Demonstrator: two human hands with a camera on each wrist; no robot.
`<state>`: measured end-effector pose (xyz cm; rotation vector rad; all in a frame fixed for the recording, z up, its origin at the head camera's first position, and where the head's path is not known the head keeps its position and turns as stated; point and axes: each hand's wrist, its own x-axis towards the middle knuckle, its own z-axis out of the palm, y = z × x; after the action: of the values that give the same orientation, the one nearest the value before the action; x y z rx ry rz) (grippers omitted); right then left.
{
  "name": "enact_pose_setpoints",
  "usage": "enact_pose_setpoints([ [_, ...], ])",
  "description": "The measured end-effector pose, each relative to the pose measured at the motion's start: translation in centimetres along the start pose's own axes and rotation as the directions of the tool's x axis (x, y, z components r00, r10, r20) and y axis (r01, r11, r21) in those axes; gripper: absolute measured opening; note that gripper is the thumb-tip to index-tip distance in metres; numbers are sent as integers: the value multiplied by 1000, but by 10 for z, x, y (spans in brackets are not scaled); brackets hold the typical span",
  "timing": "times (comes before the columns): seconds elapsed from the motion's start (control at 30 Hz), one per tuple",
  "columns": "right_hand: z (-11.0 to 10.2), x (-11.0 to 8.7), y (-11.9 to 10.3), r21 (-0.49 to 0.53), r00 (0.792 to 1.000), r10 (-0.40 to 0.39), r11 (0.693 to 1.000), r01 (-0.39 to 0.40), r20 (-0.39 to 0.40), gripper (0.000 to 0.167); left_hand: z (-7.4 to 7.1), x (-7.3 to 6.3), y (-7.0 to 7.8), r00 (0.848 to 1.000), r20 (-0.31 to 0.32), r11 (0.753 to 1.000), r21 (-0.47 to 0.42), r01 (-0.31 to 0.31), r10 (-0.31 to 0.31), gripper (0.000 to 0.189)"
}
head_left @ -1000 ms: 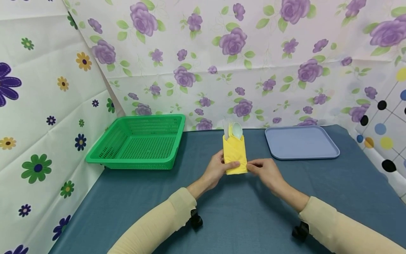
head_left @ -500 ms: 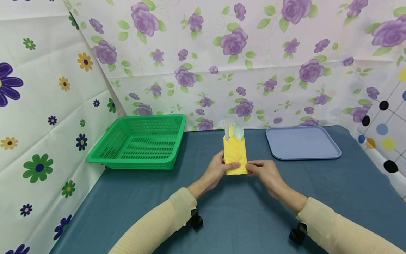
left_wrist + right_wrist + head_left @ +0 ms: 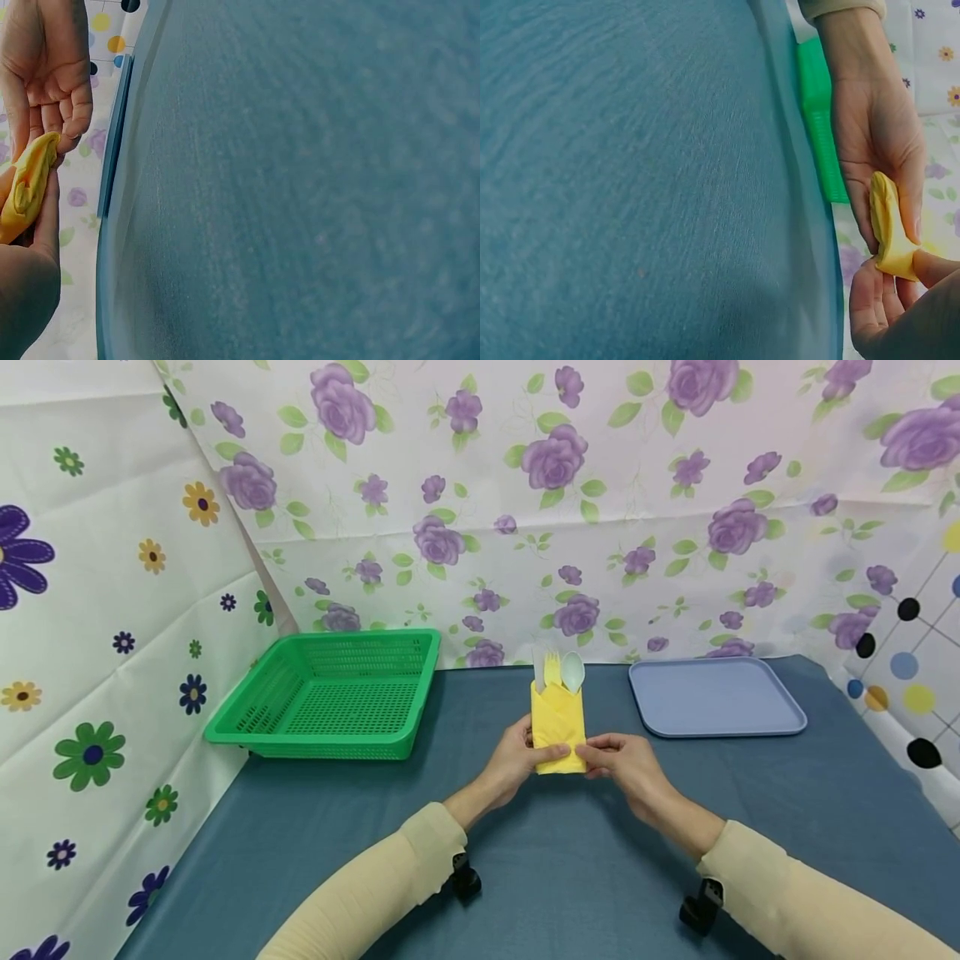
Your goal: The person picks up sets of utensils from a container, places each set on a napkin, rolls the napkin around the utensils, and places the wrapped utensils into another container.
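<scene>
A folded yellow napkin (image 3: pixel 557 718) stands upright in the air over the table, its top forming a pocket. Out of that pocket stick a clear knife (image 3: pixel 538 670), a yellow fork (image 3: pixel 552 668) and a pale spoon (image 3: pixel 573 672), side by side. My left hand (image 3: pixel 513 758) grips the napkin's lower left, thumb across the front and fingers behind. At the lower right edge, my right hand (image 3: pixel 624 767) pinches the napkin between thumb and fingers. Both wrist views show the napkin's bottom end, the yellow napkin (image 3: pixel 887 225) lying between the two hands; the cutlery is hidden there.
A green plastic basket (image 3: pixel 322 747) stands at the back left of the table (image 3: pixel 525 877), which has a blue cloth. A light blue tray (image 3: pixel 712 697) lies at the back right. Flowered sheets (image 3: pixel 450 468) hang behind and at the left.
The spoon's head has shifted right, away from the fork, and the cutlery fans out more. My right thumb has moved slightly left onto the napkin's edge. The left hand barely moves.
</scene>
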<state>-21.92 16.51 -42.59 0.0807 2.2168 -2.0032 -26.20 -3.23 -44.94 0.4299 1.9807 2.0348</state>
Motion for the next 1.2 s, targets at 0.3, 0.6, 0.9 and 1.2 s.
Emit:
enact_pose_setpoints([
  [0.3,-1,3,1,-87,1000,2,996,-3,-3,31,0,-1,-1,1000,9,1000,6,8,-8,54],
  [0.6,-1,5,0,-121,999,-46,992,42,-25,27,-2,-1,4,998,45,998,-31,47,-46,53],
  [0.9,-2,4,1,-137,998,-50,990,43,-45,25,-3,-4,8,992,98,996,-37,85,-81,53],
  [1.2,-2,2,-1,-85,999,-43,995,42,-13,26,-4,-4,6,994,80,995,-59,79,-74,51],
])
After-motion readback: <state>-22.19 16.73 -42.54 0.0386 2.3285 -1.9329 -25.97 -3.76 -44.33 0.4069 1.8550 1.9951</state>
